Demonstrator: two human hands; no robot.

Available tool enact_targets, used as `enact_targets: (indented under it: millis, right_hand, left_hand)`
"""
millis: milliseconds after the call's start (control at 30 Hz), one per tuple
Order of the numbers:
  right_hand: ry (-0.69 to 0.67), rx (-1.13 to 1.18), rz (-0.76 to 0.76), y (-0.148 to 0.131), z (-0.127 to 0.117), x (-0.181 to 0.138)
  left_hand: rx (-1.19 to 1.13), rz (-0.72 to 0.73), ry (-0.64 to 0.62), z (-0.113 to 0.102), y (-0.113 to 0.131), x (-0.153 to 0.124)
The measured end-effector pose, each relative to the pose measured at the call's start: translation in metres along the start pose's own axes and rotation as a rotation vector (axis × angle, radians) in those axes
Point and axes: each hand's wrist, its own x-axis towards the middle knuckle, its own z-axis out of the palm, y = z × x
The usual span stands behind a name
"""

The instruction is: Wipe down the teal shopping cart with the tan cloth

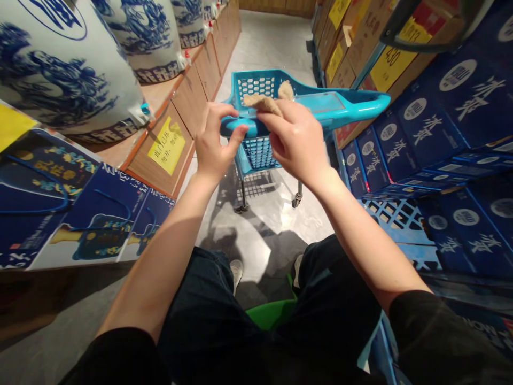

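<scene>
Cloth (261,102) | tan, crumpled, rough-looking | in right hand (298,133) | blue cart (328,105) beneath

We pinch a crumpled tan cloth (262,101) in our right hand (297,136). The blue latticed cart (324,104) stands upright beneath that hand.

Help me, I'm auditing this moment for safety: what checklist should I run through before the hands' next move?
1. Cloth secured: ok, pinched in the right hand.
2. Left hand placed: ok, thumb and fingers at the near handle of the cart.
3. Left grip firm: cannot tell; the pressure doesn't show.
4. Cart upright: ok, standing on its wheels.
5. Wheels braked: cannot tell from this view.
6. Room at the sides: not ok, I'd judge; jars line the left, boxes the right.
</scene>
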Motion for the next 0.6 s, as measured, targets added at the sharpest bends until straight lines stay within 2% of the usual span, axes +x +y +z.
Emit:
enact_targets:
  millis: [133,200,433,533,600]
  right_hand:
    - [0.043,-0.099,0.149,0.026,-0.016,0.005]
    - [0.059,-0.128,0.184,0.029,-0.018,0.003]
    - [-0.029,0.041,0.084,0.001,0.001,0.003]
    - [-0.027,0.022,0.143,0.017,-0.01,0.009]
    - [0.019,-0.007,0.186,0.033,-0.022,0.011]
  left_hand:
    - [0.021,0.023,0.012,0.001,0.0,0.0]
    - [0.033,0.018,0.011,0.003,0.001,0.0]
    - [0.001,0.014,-0.025,0.007,0.0,0.002]
    - [-0.002,0.003,-0.034,0.003,0.005,0.003]
    - [-0.017,-0.007,-0.053,0.003,0.01,0.003]
